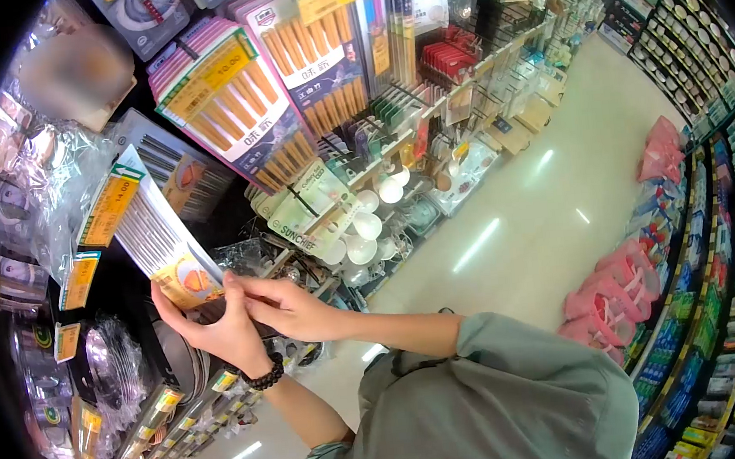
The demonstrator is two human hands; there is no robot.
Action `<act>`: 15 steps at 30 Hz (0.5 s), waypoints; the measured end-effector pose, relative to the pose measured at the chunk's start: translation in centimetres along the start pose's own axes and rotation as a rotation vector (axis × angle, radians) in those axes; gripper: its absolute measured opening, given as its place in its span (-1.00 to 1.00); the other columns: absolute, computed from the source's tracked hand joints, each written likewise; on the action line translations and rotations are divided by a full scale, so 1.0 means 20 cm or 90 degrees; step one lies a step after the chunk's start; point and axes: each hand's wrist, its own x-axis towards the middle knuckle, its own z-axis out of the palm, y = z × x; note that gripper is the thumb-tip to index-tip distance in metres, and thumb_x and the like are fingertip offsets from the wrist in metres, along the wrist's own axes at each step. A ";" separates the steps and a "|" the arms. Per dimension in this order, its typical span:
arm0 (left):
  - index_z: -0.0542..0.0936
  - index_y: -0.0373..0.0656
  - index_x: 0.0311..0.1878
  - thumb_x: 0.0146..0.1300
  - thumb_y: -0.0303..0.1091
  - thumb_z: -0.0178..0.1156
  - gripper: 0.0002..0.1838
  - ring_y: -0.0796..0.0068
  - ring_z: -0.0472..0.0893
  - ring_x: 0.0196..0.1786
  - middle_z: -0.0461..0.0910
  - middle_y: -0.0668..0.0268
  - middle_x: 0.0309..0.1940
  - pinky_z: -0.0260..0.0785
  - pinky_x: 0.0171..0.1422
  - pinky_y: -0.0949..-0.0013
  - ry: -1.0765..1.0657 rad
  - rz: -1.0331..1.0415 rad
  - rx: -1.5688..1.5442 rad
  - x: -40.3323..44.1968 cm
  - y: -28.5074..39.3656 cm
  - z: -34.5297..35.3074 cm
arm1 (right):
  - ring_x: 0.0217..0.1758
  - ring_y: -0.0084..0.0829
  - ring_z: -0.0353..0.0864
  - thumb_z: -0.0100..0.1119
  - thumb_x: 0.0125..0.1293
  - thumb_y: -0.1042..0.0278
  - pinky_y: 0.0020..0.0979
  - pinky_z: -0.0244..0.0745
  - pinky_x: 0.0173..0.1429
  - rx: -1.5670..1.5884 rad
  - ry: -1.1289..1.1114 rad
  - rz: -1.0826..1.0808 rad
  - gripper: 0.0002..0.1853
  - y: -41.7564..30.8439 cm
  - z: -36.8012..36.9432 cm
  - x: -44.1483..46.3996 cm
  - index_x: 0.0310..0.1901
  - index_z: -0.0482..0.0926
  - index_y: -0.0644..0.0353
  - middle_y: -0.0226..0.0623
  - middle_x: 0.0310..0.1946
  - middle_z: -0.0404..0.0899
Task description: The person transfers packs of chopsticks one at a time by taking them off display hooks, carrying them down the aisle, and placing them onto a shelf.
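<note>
A pack of silver metal chopsticks, with a food picture on its lower end, hangs tilted on the rack behind an orange price tag reading 14.00. My left hand, a dark beaded bracelet at its wrist, grips the pack's bottom end between thumb and fingers. Close beside it, my right hand has its fingers bent at the pack's lower right corner, next to the left thumb; its fingertips are partly hidden. Another pack of metal chopsticks hangs just behind.
Packs of wooden chopsticks hang above, and white ladles or spoons hang to the right. Plastic-wrapped goods line the left. Across the aisle floor are pink bags and curved-looking shelves of packaged goods.
</note>
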 end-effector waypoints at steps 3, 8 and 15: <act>0.26 -0.29 0.41 0.09 -0.56 0.41 -0.19 0.37 0.41 0.28 0.37 0.12 0.31 0.25 0.38 0.30 0.013 -0.009 0.022 -0.05 0.07 -0.01 | 0.14 -0.59 0.49 -0.04 0.52 0.45 -0.50 0.41 0.20 0.045 -0.006 -0.016 -0.54 -0.02 0.01 -0.04 0.39 0.29 0.36 -0.23 0.14 0.56; 0.22 -0.30 0.44 0.06 -0.61 0.40 -0.14 0.36 0.38 0.31 0.31 0.13 0.36 0.24 0.40 0.29 0.015 -0.034 0.011 -0.15 0.16 -0.05 | 0.07 -0.59 0.53 -0.04 0.51 0.44 -0.52 0.46 0.13 0.028 -0.037 -0.032 -0.56 -0.08 0.00 -0.15 0.37 0.33 0.34 -0.21 0.06 0.62; 0.20 -0.32 0.46 0.09 -0.54 0.33 -0.16 0.24 0.26 0.45 0.21 0.07 0.47 0.05 0.52 0.22 -0.045 -0.074 0.026 -0.47 0.19 -0.09 | 0.21 -0.49 0.51 -0.01 0.51 0.43 -0.44 0.44 0.24 0.007 -0.104 0.028 -0.53 -0.19 -0.15 -0.46 0.39 0.30 0.34 -0.15 0.20 0.54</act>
